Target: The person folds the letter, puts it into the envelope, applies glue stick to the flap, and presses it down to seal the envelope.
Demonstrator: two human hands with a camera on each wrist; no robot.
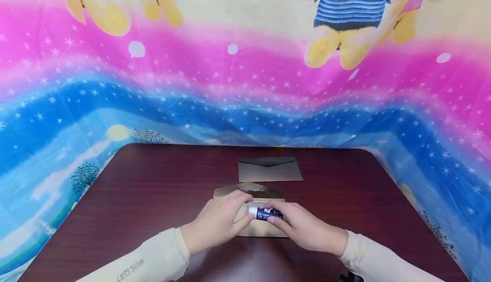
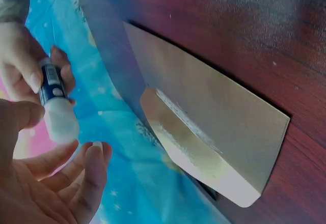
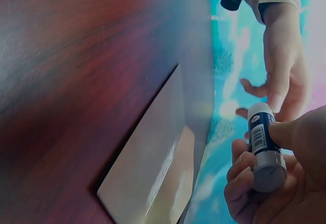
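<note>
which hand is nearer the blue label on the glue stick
Right. The right hand grips the glue stick around its blue label; the left hand is beside its white end.

Left hand (image 1: pixel 220 218) and right hand (image 1: pixel 304 226) partly hide the open envelope (image 1: pixel 262 231); print on the glue stick (image 1: pixel 264 214) blurs; the tabletop (image 1: pixel 172 175)'s near edge is cut off.

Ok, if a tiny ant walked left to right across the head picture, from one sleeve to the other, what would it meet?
Left sleeve, left hand, glue stick, right hand, right sleeve.
</note>
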